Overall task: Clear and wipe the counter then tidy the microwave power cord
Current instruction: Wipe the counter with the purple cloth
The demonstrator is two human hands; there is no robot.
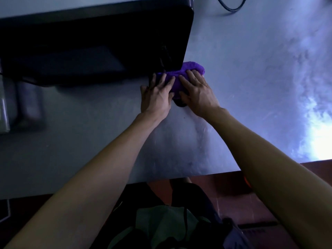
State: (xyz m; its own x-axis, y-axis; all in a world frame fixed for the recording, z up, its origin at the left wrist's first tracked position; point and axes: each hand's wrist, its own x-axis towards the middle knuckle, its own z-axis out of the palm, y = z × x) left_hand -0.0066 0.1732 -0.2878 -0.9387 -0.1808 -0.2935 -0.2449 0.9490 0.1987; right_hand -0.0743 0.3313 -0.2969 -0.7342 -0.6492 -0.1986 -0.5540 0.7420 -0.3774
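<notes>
Over at the far left edge there's a blurry greyish container (4,105) sitting on the grey metal worktop (251,87), too dark to make out properly. Next to it the big black microwave (93,45) takes up the back left of the worktop. Your left hand (156,94) is flat with fingers spread, pressing down on the purple fluffy cloth (181,74) right at the microwave's front right corner. Your right hand (197,92) sits just beside it, fingers straight-ish and laid over the same cloth, so both are pushing rather than gripping. Up at the top right, a loop of black power cord (229,7) lies on the worktop, well apart from the cloth.
</notes>
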